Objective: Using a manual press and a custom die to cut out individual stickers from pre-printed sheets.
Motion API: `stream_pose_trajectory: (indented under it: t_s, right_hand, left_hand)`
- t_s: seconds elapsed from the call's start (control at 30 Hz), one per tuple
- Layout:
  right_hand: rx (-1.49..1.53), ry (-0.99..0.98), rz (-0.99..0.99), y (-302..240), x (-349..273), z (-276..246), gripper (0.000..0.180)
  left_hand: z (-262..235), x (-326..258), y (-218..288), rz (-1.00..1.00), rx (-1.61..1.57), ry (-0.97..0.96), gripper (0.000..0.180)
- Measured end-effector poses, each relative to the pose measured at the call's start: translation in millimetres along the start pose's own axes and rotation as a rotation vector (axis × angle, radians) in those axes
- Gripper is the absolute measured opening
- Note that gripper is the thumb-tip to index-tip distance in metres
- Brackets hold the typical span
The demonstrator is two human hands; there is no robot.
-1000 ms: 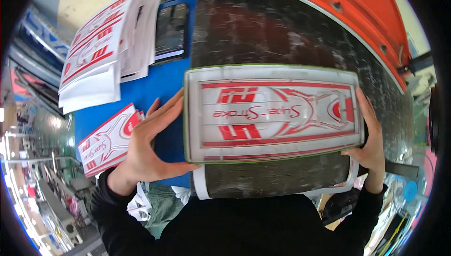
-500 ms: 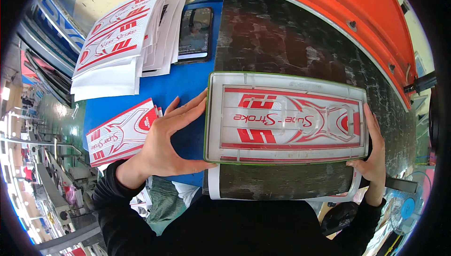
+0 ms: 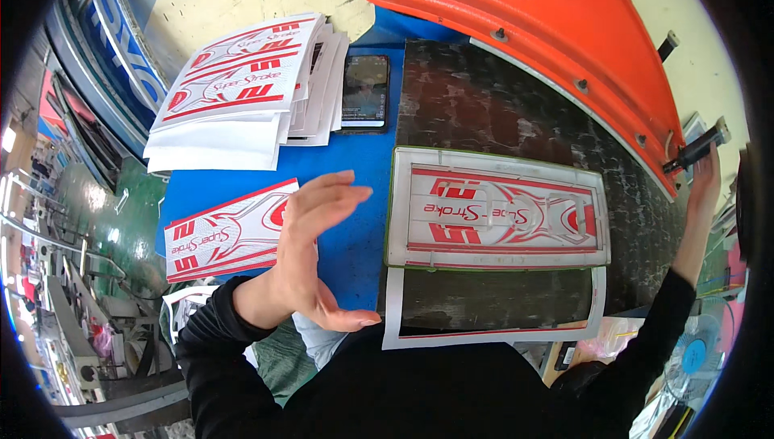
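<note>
A rectangular cutting die [image 3: 500,260], a pale see-through frame with a green edge, lies on the dark worn cutting board [image 3: 468,108]. Red-and-white printing shows through it. Below its near edge sticks out the white border of a cut-out sheet [image 3: 393,310]. My left hand [image 3: 302,253] is open beside the die, thumb and fingers apart, holding nothing. It overlaps the right end of several printed pieces [image 3: 226,233]. Far right, my right hand [image 3: 704,185] is up at the black handle [image 3: 685,158] of the orange press arm; whether its fingers wrap round it, I cannot tell.
The large orange press arm [image 3: 532,20] curves past the board's far right side. A stack of printed sheets [image 3: 234,76] and a phone [image 3: 365,92] lie on the blue table [image 3: 355,165]. A fan [image 3: 695,354] stands at lower right.
Both hands have let go of the cutting die, which now rests lower on the board. My right hand has moved up and right to the press handle; my left has drawn back, open.
</note>
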State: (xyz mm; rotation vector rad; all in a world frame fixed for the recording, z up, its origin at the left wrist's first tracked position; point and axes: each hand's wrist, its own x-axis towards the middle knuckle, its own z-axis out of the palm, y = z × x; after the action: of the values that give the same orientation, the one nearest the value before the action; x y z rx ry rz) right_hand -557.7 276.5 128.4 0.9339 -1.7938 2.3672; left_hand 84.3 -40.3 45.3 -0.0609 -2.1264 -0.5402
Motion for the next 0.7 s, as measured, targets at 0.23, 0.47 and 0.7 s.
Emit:
stream_pose_trajectory:
  t_s: [0.23, 0.47, 0.7]
  right_hand:
    - [-0.005, 0.144, 0.060, 8.2, 20.3, 54.9, 0.019]
    - [0.069, 0.118, 0.066, -20.3, -33.9, 75.7, 0.017]
    - [0.213, -0.017, 0.087, -63.7, -127.0, 105.5, 0.018]
  left_hand:
    - [-4.0, 4.3, 13.2, 0.164, 0.132, 0.060, 0.070]
    - [0.6, 13.6, 29.6, 0.206, 0.303, -0.166, 0.041]
    - [15.8, 44.3, 70.4, 0.120, 0.152, -0.309, 0.046]
